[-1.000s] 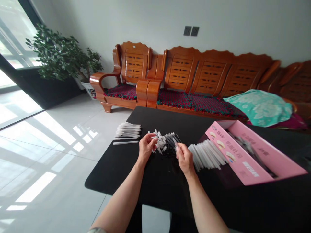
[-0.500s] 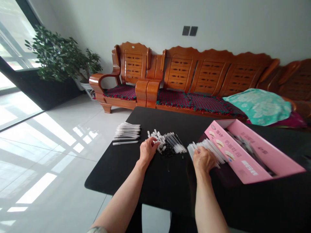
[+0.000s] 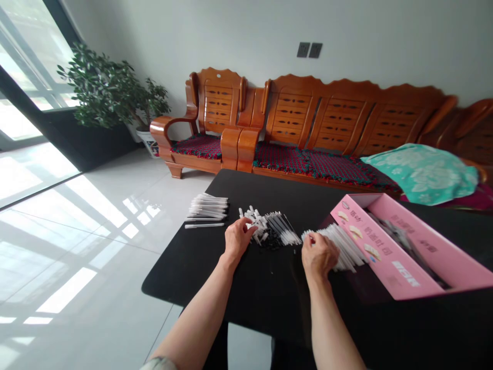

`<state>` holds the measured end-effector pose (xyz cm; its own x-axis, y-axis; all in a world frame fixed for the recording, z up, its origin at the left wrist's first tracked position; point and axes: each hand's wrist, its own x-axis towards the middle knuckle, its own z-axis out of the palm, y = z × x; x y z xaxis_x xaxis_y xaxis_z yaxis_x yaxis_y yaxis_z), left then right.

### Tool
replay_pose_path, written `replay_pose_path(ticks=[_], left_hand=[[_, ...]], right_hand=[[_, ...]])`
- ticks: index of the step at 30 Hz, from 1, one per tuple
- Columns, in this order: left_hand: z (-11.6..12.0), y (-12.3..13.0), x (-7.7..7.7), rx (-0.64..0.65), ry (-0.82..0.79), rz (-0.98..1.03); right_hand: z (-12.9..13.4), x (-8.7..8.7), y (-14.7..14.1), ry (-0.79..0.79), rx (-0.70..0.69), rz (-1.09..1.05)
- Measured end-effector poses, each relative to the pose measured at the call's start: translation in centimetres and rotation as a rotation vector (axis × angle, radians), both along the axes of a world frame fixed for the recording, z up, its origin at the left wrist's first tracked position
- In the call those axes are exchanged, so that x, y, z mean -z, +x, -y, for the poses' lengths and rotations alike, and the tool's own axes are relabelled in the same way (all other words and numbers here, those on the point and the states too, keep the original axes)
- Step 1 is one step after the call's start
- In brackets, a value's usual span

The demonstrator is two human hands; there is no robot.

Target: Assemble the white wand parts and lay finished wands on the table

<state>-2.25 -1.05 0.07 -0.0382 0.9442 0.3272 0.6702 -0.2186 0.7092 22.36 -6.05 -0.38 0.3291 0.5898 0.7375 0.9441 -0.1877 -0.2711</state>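
currently, the left hand (image 3: 236, 239) is hovering at the left edge of a loose heap of short white plastic caps (image 3: 259, 223), its fingers half bent and its thumb close to the fingertips; whether it is pinching a cap i cannot tell. the right hand (image 3: 319, 254) is covering the left end of a row of long, translucent white plastic tubes (image 3: 348, 246), its fingers curling well in, so i cannot tell if it is gripping one tube, several or none.

the tubes are lying side by side on the glossy black tabletop (image 3: 265, 298), just beside a pink cardboard box (image 3: 385, 257). being slim and probably light, they could start rolling if the right hand is pressing unevenly, and two could be coming up together because they are lying so tightly packed. thin rods with dark tips and whitish ends (image 3: 283, 228) are fanning out between caps and tubes, where a careless sideways sweep could be scattering them.

tiny black pieces (image 3: 271, 241) are crowding against the caps, so one could be getting picked up by mistake; against the black surface, a stray piece could easily be going missing. over on the left, a stack of slim white sticks (image 3: 208, 205) is lying near the table's edge, and a knock from the left arm could be sending the nearest ones off it.
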Motion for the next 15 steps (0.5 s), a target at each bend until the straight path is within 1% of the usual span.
replay_pose_path(ticks=[3,5,7,9,11,13,15], left_hand=[[0.0,-0.1,0.1,-0.013,0.003,0.005],[0.0,-0.1,0.0,-0.012,0.006,0.010],[0.0,-0.3,-0.2,-0.037,0.029,0.023],[0.1,-0.7,-0.6,-0.123,0.071,0.030],[0.1,-1.3,-1.0,-0.249,0.090,0.008],[0.2,-2.1,-1.2,-0.353,0.053,-0.049],[0.2,-2.9,-1.3,-0.417,-0.016,-0.117]], right_hand=[[-0.1,0.1,-0.7,0.019,-0.049,0.017],[-0.2,0.3,-0.7,0.031,-0.058,0.016],[-0.2,0.4,-0.6,0.047,-0.063,0.013],[-0.2,0.5,-0.5,0.060,-0.068,0.013],[-0.2,0.5,-0.5,0.065,-0.075,0.015],[-0.2,0.4,-0.5,0.069,-0.075,0.015],[-0.2,0.4,-0.6,0.073,-0.075,0.016]])
